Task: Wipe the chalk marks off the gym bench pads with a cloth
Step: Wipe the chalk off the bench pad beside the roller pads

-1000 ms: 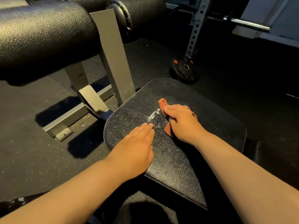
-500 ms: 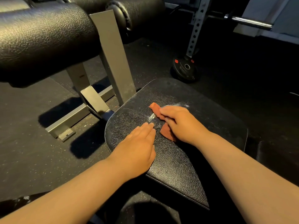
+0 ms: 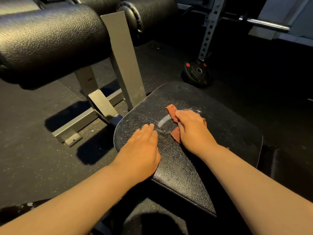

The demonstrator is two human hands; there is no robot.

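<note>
Grip: right hand (image 3: 191, 131) curled over cloth (image 3: 171, 110), pressing on bench pad (image 3: 228, 133) (chalk streak (image 3: 163, 122) beside); left hand (image 3: 142, 150) flat on pad.

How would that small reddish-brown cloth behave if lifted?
The small reddish-brown cloth probably flops limp: its corners crumple out around the right hand. It looks thin, so likely very light. On the black textured bench pad it should drag rather than slide freely.

Right hand (image 3: 193, 131) holds a red cloth (image 3: 171, 110) against the black pad (image 3: 228, 133); left hand (image 3: 142, 150) lies flat beside it.
</note>
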